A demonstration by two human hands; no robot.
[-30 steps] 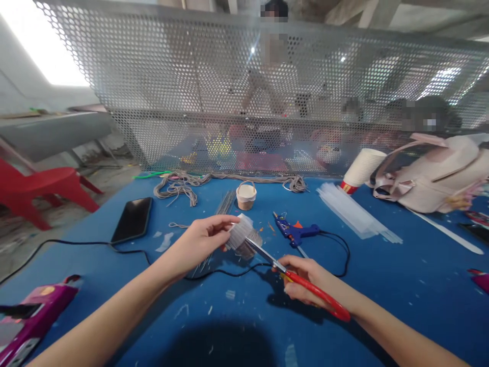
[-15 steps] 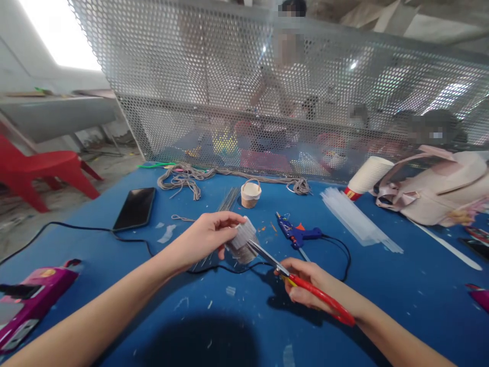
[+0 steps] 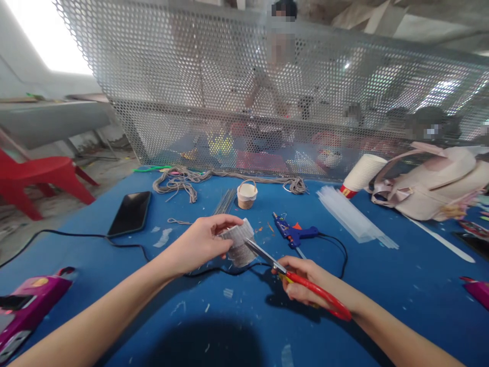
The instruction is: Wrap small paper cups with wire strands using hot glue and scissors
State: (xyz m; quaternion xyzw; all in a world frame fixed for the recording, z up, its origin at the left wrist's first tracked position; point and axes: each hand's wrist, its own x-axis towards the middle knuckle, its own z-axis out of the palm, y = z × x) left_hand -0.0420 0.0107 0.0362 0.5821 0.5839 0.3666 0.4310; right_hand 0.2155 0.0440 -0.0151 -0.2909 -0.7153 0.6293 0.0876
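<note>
Over the blue table (image 3: 382, 290), pinching a ribbed grey-white piece (image 3: 239, 250) in left hand (image 3: 202, 239) fingertips, clamping right hand (image 3: 305, 280) fingers on red-handled metal scissors (image 3: 311, 287), with blades at it.

Your left hand (image 3: 210, 237) pinches, thumb under fingers, over the desk's middle; your right hand (image 3: 301, 280) curls closed, nearer the desk's front edge.

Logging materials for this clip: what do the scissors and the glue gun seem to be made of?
Scissors: blades look like polished metal, silvery with a shine; the red handle looks like smooth plastic.

Glue gun: probably moulded plastic, judging by its even blue colour.
</note>
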